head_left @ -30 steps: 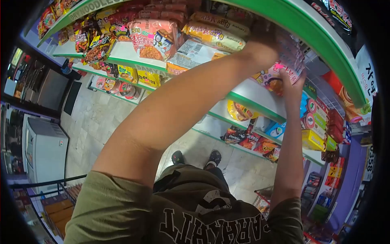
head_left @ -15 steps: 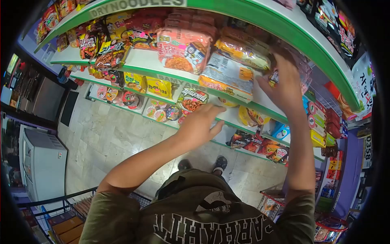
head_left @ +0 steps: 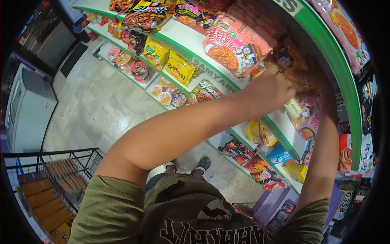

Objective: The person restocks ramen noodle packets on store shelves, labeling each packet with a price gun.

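My left hand (head_left: 269,92) is closed over a noodle pack (head_left: 293,109) at the shelf's right part. The pack's cream end shows below my knuckles, and the rest is mostly covered. Close beside it, my right hand (head_left: 315,84) reaches in among the packs in shadow. Its fingers are too dark and blurred to make out. Behind both hands stand dark orange noodle packs (head_left: 287,59). A pink noodle pack (head_left: 235,44) leans to the left of my left hand, and another pink pack (head_left: 304,126) lies below my right hand.
A green shelf edge (head_left: 325,38) arches over my right arm. Lower shelves hold yellow noodle packs (head_left: 178,68), noodle cups (head_left: 164,97) and a yellow bowl pack (head_left: 260,132). At left are a black wire rack (head_left: 44,154) with boxes and a grey chest freezer (head_left: 30,105).
My left hand has risen from the lower shelf to the upper one and closed on a pack. My right hand has shifted deeper among the packs. The view has turned and moved right.
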### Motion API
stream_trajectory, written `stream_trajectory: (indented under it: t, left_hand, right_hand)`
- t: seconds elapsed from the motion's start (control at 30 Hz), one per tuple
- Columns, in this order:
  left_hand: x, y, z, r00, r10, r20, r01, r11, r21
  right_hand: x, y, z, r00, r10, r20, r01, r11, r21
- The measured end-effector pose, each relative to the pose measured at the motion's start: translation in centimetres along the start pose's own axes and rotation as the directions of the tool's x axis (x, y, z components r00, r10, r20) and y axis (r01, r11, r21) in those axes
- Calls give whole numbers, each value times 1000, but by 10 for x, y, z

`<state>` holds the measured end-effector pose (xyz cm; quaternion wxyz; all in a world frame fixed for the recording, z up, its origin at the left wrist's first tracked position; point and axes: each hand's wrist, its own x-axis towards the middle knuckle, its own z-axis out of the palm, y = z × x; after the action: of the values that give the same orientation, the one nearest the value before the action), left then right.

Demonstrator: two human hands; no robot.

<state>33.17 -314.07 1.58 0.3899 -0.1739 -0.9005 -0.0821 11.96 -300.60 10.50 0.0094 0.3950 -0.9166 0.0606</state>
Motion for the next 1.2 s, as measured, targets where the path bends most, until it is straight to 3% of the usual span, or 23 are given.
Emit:
stream_trajectory:
  t: [0.1,0.17,0.27,0.37,0.47,0.57,0.63,0.67,1.03,1.2]
  left_hand:
    - [26,-3,3,999,3,50,-6,999,45]
    - [44,-11,10,985,9,170,-14,1000,28]
    - [70,-22,32,995,-92,36,88,993,80]
    - [75,-20,51,943,-77,-324,222,870,440]
    - [62,-4,65,937,-45,-348,122,971,204]
    - [38,10,83,906,-152,-396,157,987,-20]
    - [29,23,75,924,-267,-274,253,964,-87]
    - [25,26,70,924,-321,-210,303,946,-115]
    - [13,15,84,931,-360,-68,337,915,-222]
    - [15,12,85,922,-375,-99,342,905,-252]
  right_hand:
    - [3,3,-8,982,-178,-67,190,896,401]
    - [10,3,-15,974,-216,-68,226,925,306]
    - [18,1,-14,978,-205,-46,210,951,225]
    - [27,3,-15,978,-203,-39,206,959,195]
    - [32,1,-7,979,-201,-34,204,965,165]
    - [37,4,-7,978,-204,-35,207,966,155]
    - [42,6,-9,978,-207,-31,209,965,158]
    - [44,6,-9,977,-210,-25,211,964,160]
    - [64,14,-14,976,-219,-14,218,963,160]
    - [50,26,-12,979,-202,3,198,964,175]
